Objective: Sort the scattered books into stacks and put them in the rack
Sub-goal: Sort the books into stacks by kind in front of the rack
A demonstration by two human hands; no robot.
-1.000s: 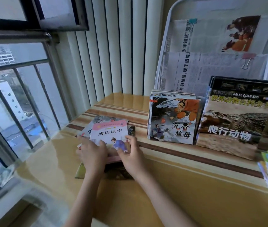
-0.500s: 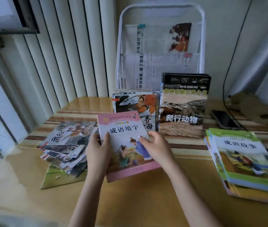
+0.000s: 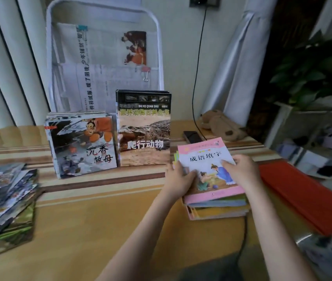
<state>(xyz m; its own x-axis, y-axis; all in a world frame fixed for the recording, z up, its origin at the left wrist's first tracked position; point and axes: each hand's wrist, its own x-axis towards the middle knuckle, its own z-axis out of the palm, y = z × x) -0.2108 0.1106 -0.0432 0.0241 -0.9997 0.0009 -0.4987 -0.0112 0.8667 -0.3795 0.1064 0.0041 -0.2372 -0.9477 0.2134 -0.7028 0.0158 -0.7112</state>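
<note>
The sorting looks roughly half done, judging by how the books lie. Both hands are on a pink book that sits on top of a stack of similar thin books on the table, to the right of centre: the left hand clasps its left edge, thumb on the cover and fingers out of sight underneath, while the right hand presses down on its right side, fingers curled over the cover. The book lies slightly askew on the ones below, so it probably needs squaring up. Two groups of books already stand upright at the foot of the white rack, which rises against the wall behind them: a set of picture books on the left and a dark reptile book touching it on the right (whether they rest inside the rack's bottom shelf or just in front of it I cannot tell). Left to do, as I judge it: a loose, fanned-out pile at the table's left edge is still unsorted, and the right-hand stack has yet to go into the rack.
</note>
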